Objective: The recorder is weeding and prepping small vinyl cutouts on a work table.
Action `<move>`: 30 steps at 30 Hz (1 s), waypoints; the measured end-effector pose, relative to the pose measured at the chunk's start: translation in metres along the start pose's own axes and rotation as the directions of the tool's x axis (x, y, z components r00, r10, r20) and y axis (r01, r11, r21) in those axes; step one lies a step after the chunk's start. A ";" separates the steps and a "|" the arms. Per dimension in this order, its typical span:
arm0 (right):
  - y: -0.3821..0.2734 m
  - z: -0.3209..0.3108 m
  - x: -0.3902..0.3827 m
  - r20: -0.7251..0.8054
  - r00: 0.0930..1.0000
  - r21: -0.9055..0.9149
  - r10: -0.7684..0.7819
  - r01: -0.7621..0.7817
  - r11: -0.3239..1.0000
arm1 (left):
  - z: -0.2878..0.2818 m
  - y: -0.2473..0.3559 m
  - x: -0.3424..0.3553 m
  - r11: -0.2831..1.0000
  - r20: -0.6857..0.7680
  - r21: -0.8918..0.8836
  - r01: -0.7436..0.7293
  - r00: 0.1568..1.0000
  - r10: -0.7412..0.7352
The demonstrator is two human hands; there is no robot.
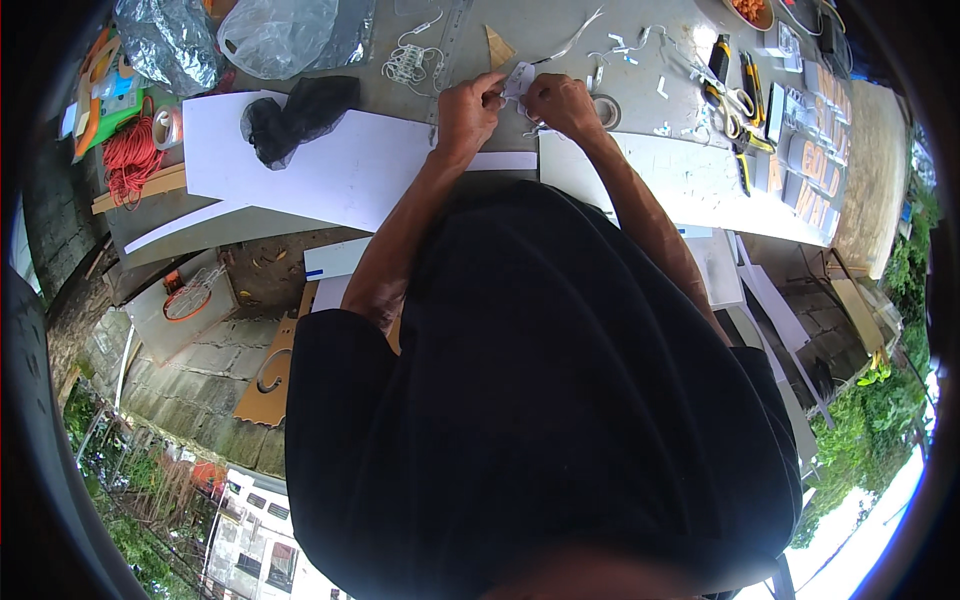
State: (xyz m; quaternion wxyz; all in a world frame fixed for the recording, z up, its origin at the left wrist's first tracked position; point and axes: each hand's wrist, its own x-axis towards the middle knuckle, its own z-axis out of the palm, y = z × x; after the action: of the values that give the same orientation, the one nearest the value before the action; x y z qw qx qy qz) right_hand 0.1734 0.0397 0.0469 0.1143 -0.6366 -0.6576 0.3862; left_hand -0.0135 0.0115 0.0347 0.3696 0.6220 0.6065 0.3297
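Over the far part of the table, my left hand (pixel 468 115) pinches the left edge of a small white piece (pixel 519 78) with dark marks on it. My right hand (pixel 562 105) is closed at its right side, fingertips curled against the piece and partly hidden. Thin white wires (pixel 576 42) spread out just beyond the piece. A tan triangular scrap (pixel 499 47) lies close behind my left hand. Beside my right hand sits a roll of grey tape (pixel 606 111), partly covered by the wrist.
White sheets (pixel 300 165) and a black cloth (pixel 295 120) lie left; coiled white wire (pixel 410 65) lies behind. Scissors (pixel 735 112), yellow-black cutters (pixel 752 85) and raised letter pieces (pixel 815 160) are right. Red cord (pixel 133 150) and plastic bags (pixel 275 35) occupy the far left.
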 end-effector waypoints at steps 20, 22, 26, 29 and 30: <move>0.001 0.005 -0.008 -0.053 0.998 -0.002 0.033 -0.033 0.999 | -0.006 -0.002 0.024 0.996 0.186 0.089 0.000 0.982 -0.016; 0.003 0.008 -0.010 -0.084 0.996 -0.026 -0.008 0.006 1.000 | -0.009 0.000 0.025 0.993 0.191 0.113 -0.020 0.982 -0.002; 0.006 0.008 -0.011 -0.101 0.993 0.013 -0.058 0.059 0.998 | -0.010 0.001 0.026 0.987 0.177 0.124 -0.101 0.981 0.078; 0.006 0.006 -0.007 -0.045 0.999 0.042 0.011 -0.009 0.999 | -0.009 -0.004 0.027 0.980 0.167 0.110 -0.167 0.975 0.148; 0.007 0.006 -0.006 -0.046 0.999 0.042 0.014 -0.012 0.999 | -0.008 -0.004 0.028 0.980 0.170 0.109 -0.167 0.974 0.147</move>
State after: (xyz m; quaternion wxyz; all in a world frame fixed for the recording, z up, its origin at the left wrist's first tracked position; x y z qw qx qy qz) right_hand 0.1760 0.0314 0.0402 0.1400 -0.6472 -0.6424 0.3859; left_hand -0.0213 0.0399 0.0346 0.3511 0.7143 0.5425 0.2688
